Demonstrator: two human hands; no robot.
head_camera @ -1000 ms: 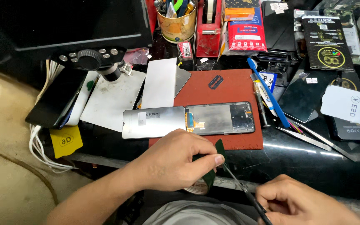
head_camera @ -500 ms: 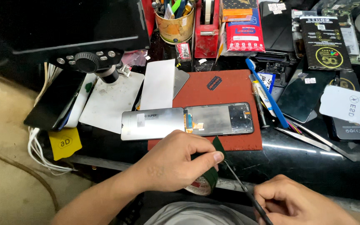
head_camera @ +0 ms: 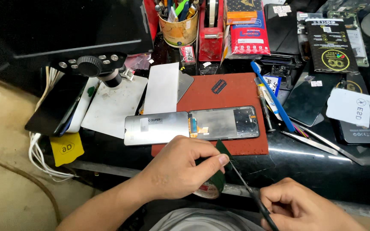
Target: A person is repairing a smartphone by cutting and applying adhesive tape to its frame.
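your left hand [head_camera: 180, 169] is curled narrow, thumb and forefinger pinched on a strip of dark green tape [head_camera: 218, 160] that comes off the tape roll [head_camera: 208, 190] tucked under your palm. the strip stands up between the fingers, its long axis running from about 6 o'clock at the roll to about 12 o'clock at its free tip, which sits just over the near edge of the red mat [head_camera: 232, 100].

your right hand [head_camera: 300, 209] is closed around the handles of thin black scissors [head_camera: 247, 188]. the blades point up toward 11 o'clock, long axis from your fist at 4 o'clock to the tip at the tape's edge; whether the tip touches the strip, you cannot tell.

beyond the hands, at 12 o'clock, the opened phone [head_camera: 193, 126] lies flat across the mat's near half, long axis 9 to 3 o'clock, its silver left part hanging off the mat onto the dark surface [head_camera: 322, 158]. a blue-handled tool [head_camera: 273, 96] lies at the mat's right edge, pointing toward 11 o'clock, and tweezers [head_camera: 322, 143] lie to the right of the mat. a razor blade [head_camera: 219, 86] rests on the mat's far part.
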